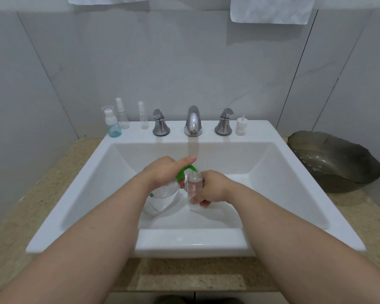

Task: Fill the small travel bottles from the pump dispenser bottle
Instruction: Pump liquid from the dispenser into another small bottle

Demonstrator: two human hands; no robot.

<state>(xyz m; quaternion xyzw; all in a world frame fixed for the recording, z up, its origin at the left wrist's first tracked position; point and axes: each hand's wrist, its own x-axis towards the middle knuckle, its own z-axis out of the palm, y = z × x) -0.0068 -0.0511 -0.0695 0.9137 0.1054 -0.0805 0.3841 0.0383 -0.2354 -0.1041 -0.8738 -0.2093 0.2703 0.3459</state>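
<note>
Over the basin of the white rectangular ceramic sink [272,163], the left hand [162,173] grips the clear plastic pump dispenser bottle [162,199] round its neck; its fingers are curled under the pump head, with one digit stretched out straight above it. The bottle leans, its base toward the near left and its curved green spout [184,171] pointing right. The right hand [214,187] holds a small clear cylindrical travel bottle [194,186]; its fingers [198,201] are clamped round the lower half, and the bottle's long axis runs near to far, roughly upright.

The relation that matters is spout to mouth; the spout tip sits right at the open neck of the travel bottle, just left of the right hand, and whether it touches the rim is too fine to tell. The left hand is the nearer one to the pump head, so the press looks like its job, while the right hand only needs to keep the neck lined up. How full the bottle is cannot be read clearly.

On the far ledge, left of the chrome tap [192,121], stand a capped little bottle of blue liquid [112,126] and two empty-looking clear spray bottles [122,116] [143,117]; a white spray cap [240,126] stands at the far right; these probably await their turn. A dark glass bowl [333,163] rests on the speckled stone tabletop [184,275].
</note>
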